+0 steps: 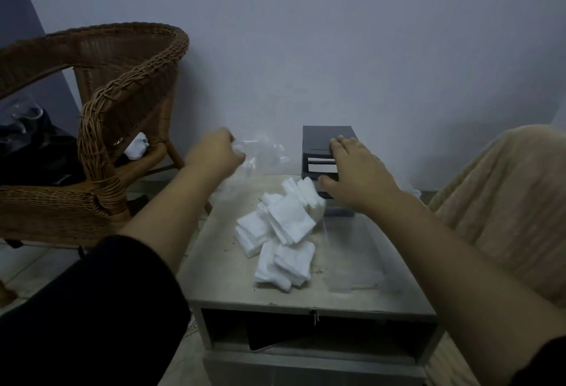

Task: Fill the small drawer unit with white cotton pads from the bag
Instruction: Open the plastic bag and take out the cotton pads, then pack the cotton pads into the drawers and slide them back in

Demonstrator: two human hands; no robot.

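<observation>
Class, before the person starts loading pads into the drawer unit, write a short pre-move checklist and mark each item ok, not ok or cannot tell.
1. White square cotton pads out of the bag, heaped on the grey table: ok.
2. Small dark drawer unit steadied by the right hand: ok.
3. Left hand free to pick up pads: not ok, its fingers grip the clear plastic bag.
4. A drawer pulled open: cannot tell, the right hand covers the front.
5. Bag fully emptied: cannot tell.
</observation>
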